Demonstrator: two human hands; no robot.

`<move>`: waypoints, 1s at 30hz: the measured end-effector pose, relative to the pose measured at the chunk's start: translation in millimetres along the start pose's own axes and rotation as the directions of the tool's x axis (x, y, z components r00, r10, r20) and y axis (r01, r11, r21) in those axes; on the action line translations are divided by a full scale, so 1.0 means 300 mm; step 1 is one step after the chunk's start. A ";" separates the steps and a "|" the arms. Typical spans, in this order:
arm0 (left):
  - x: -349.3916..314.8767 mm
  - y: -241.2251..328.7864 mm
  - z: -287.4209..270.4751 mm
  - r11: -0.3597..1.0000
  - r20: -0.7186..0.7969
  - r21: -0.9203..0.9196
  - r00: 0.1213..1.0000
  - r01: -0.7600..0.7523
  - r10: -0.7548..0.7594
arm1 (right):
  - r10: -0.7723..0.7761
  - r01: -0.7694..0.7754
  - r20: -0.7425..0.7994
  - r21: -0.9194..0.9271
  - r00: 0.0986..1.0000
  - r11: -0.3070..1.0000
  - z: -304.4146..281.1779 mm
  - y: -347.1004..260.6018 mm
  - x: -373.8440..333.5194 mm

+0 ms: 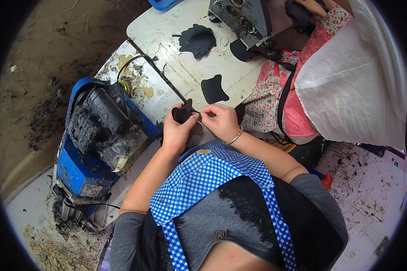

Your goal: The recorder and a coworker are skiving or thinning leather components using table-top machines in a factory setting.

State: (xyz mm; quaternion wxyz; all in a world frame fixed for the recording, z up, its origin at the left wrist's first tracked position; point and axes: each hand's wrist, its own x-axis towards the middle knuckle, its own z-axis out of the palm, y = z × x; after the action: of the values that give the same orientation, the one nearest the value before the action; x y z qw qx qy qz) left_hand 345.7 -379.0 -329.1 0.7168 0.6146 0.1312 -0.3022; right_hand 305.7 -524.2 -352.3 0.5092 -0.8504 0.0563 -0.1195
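My left hand [175, 131] is closed on a small black piece of curved, flexible material [182, 114], with the thumb along its near side. Just to the right, my right hand [221, 121] pinches the end of a thin dark strip that runs to the piece; the fingertips cover part of it. A flat black piece [214, 89] with curved edges lies on the table just beyond my hands. Farther off, a fanned pile of black pieces [197, 41] rests on the tabletop.
A blue machine [88, 167] full of grey fluff stands at my left. Another machine [239, 20] sits at the far side of the white table [167, 36]. A co-worker in a red patterned garment [276, 95] is close on the right, a hand [313, 7] on a dark item.
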 end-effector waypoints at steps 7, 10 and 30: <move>0.013 0.002 0.007 0.994 -0.053 0.074 0.995 -0.081 0.085 | 0.009 -0.009 0.023 0.005 1.000 1.000 0.018 0.008 0.003; 0.021 -0.015 -0.013 0.999 -0.080 -0.020 0.996 -0.049 0.047 | 0.510 -0.520 0.167 0.491 0.844 0.699 0.036 0.059 0.002; 0.011 0.016 -0.065 0.968 0.207 -0.251 0.978 0.023 0.030 | 0.357 -0.751 0.661 0.590 0.661 0.298 -0.046 0.013 0.085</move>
State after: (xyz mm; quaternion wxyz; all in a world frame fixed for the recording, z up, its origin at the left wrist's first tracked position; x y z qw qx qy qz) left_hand 354.6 -360.9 -331.1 0.7994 0.4835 0.0911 -0.3448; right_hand 326.9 -543.4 -345.8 0.8536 -0.4252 0.1838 0.2381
